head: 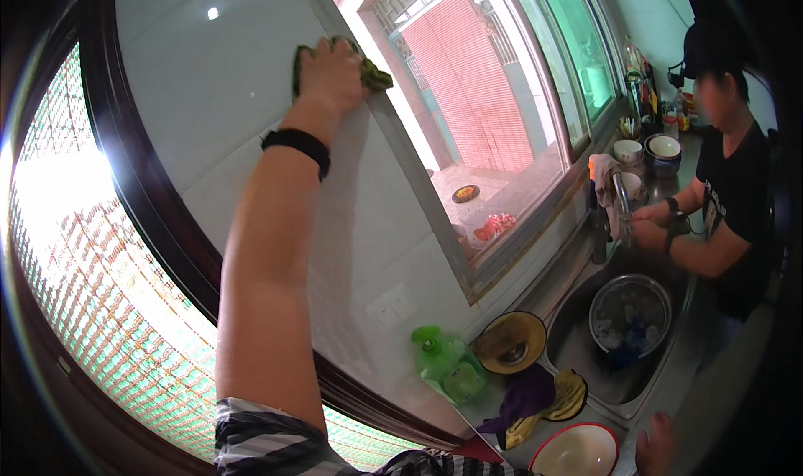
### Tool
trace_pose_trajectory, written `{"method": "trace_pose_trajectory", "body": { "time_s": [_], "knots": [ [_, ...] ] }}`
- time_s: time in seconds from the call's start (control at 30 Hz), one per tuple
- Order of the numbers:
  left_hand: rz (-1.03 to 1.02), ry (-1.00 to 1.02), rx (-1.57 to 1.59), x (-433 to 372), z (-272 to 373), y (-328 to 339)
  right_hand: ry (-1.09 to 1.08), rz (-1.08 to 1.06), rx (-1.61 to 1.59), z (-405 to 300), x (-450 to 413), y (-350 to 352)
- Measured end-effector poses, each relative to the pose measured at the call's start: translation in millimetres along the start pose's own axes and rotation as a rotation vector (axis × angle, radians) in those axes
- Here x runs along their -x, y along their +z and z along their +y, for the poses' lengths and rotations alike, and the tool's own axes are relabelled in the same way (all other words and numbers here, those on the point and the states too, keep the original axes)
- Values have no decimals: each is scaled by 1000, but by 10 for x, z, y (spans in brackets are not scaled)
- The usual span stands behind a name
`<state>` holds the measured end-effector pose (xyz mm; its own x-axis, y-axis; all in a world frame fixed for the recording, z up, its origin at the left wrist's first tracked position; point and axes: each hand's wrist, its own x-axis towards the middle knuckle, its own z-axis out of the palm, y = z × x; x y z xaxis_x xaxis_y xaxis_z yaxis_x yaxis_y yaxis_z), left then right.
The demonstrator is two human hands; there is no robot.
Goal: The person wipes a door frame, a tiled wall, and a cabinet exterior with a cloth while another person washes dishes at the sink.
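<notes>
My left hand [331,74] is raised high and presses a dark green cloth [375,77] to the white tiled wall [207,87]. The cloth's right end overlaps the window frame [401,137]. A black band [298,150] circles that wrist. Low at the right, part of my right hand [655,446] shows by the counter's front edge, dim and blurred; whether it touches the counter is unclear. Nearest to it is a cream basin with a red rim [576,454]. A purple and yellow cloth [533,401] lies beyond that basin.
A green pump bottle [450,366] and a yellowish bowl [513,343] stand against the wall. The sink [574,325] holds a metal basin [630,313]. At the faucet [621,193], a co-worker [731,193] has both hands under the spout. Stacked bowls [663,153] stand behind.
</notes>
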<state>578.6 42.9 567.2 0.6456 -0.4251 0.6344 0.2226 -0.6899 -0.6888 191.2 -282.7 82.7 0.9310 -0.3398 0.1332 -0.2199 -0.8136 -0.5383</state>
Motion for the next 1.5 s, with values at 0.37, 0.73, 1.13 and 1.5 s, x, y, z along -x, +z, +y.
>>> {"method": "trace_pose_trajectory", "body": {
  "time_s": [0.37,0.73,1.13,1.5],
  "knots": [
    [-66,121,49,432,457,330,-65,-58,-52,35,143,-56],
    [-106,67,-62,203,503,135,28,35,-90,160,267,255],
    [20,-98,-106,-115,135,-72,-35,48,-27,150,245,234],
    [-47,44,-27,365,575,371,-56,25,-130,-28,70,196]
  ]
}}
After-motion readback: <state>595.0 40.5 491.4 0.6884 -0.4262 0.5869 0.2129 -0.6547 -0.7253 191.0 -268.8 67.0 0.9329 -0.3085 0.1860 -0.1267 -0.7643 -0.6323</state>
